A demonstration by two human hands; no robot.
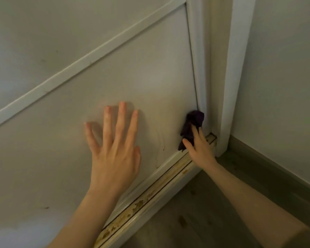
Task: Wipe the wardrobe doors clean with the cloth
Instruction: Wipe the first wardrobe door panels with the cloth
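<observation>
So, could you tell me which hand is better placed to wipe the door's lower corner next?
The right hand: it already holds the purple cloth against the door there. The left hand lies flat, empty, mid-panel.

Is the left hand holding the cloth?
No, the left hand lies flat and empty on the wardrobe door, while the right hand presses the dark cloth near the door's lower corner.
</observation>
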